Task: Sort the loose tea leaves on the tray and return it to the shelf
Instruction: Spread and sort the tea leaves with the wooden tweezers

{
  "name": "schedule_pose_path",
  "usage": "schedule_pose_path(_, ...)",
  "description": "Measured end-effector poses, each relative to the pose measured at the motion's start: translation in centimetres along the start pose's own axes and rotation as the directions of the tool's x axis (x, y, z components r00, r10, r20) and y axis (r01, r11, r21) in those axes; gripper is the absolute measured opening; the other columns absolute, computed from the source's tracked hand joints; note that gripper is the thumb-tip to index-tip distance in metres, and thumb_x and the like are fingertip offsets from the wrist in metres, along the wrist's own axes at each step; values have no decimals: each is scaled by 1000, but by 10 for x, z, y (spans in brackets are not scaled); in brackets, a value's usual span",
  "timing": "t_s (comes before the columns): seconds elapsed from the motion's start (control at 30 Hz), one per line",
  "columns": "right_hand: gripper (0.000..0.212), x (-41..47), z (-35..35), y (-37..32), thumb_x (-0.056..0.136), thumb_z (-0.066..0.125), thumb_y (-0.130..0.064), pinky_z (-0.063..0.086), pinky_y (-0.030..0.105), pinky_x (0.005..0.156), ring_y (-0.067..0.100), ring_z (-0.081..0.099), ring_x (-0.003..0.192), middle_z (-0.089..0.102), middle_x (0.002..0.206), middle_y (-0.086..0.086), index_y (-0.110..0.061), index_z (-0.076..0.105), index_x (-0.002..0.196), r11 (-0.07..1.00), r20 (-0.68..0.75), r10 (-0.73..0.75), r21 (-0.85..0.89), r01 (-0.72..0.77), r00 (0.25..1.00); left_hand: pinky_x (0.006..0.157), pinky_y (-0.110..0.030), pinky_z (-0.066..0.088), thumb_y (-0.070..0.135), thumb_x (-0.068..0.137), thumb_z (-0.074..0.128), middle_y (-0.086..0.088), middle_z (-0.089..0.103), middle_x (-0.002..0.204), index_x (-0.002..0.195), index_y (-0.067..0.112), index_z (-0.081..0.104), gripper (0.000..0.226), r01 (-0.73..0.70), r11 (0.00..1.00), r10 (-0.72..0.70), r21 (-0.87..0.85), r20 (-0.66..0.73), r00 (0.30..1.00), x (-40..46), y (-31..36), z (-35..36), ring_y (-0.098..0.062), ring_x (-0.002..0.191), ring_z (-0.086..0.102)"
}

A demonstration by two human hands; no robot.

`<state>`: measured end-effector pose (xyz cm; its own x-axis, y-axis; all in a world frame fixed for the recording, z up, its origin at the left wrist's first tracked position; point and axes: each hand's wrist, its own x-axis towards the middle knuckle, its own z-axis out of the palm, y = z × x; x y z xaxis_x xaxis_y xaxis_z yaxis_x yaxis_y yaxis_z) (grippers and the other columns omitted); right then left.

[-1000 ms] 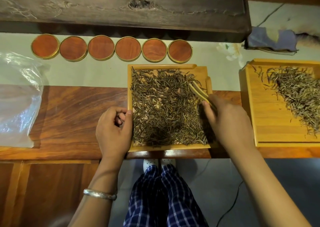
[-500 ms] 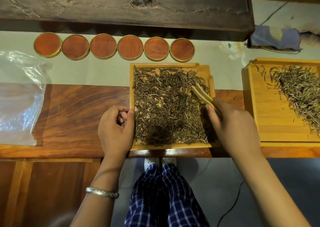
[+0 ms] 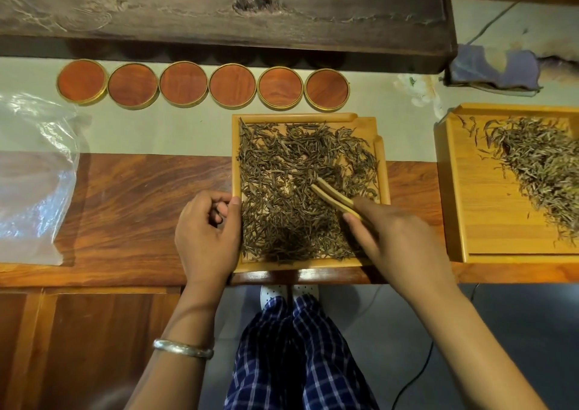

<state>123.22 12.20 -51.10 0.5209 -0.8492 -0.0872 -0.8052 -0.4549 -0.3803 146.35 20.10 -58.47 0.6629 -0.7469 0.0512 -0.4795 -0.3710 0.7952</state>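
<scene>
While sorting: tray (image 3: 308, 266) of tea leaves (image 3: 291, 196) at table (image 3: 131, 202) front edge
Right hand (image 3: 404, 240): fingers pinch bamboo tongs (image 3: 332, 196) (tips in leaves)
Left hand (image 3: 206, 237): curled, thumb against tray's left rim, grasping nothing

Wooden table (image 3: 131, 196) before me, pale runner (image 3: 175, 133) across its far half. On runner: six round wood-topped lids (image 3: 203, 84) in row. My tray (image 3: 383, 171) straddles runner and bare wood, near edge flush with table edge. Second tray (image 3: 470, 209) at right. Clear plastic bag (image 3: 31, 174) at left.
</scene>
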Motion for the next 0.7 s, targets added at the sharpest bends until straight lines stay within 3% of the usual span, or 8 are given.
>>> schedule_pose_path(0.23, 31, 12, -1, 9, 96, 53, -34, 52, 37, 52, 29, 66, 66, 72, 84, 10, -14, 64, 117, 998, -116, 64, 25, -62, 991, 61, -21, 40, 35, 86, 59, 9, 55, 67, 79, 30, 58, 9, -9, 1000, 9, 5, -3, 1000, 0, -1, 0, -12, 65, 54)
schedule_pose_path(0.37, 32, 28, 1, -3, 97, 50, -34, 53, 37, 52, 29, 66, 67, 71, 83, 11, -13, 63, 118, 998, -149, 62, 12, -61, 987, 60, -30, 44, 36, 86, 58, 9, 56, 67, 79, 30, 59, 9, -6, 1000, 6, 2, -4, 1000, 0, -1, 1, -15, 65, 54)
schedule_pose_path(0.53, 33, 50, 10, -15, 100, 43, -36, 49, 33, 49, 27, 63, 65, 67, 79, 8, -13, 62, 114, 997, -100, 62, -35, -66, 993, 59, -31, 44, 39, 86, 57, 9, 56, 68, 81, 28, 61, 13, -21, 1000, 21, -5, -5, 1000, 0, -2, 0, -15, 64, 54)
schedule_pose_path(0.7, 33, 47, 5, 0, 99, 45, -36, 42, 29, 49, 28, 62, 64, 68, 77, 9, -13, 63, 115, 992, -138, 112, -38, -118, 984, 60, -34, 46, 39, 87, 57, 8, 57, 69, 81, 29, 60, 12, -17, 1000, 17, -9, -3, 1000, 0, -2, 0, -14, 66, 54)
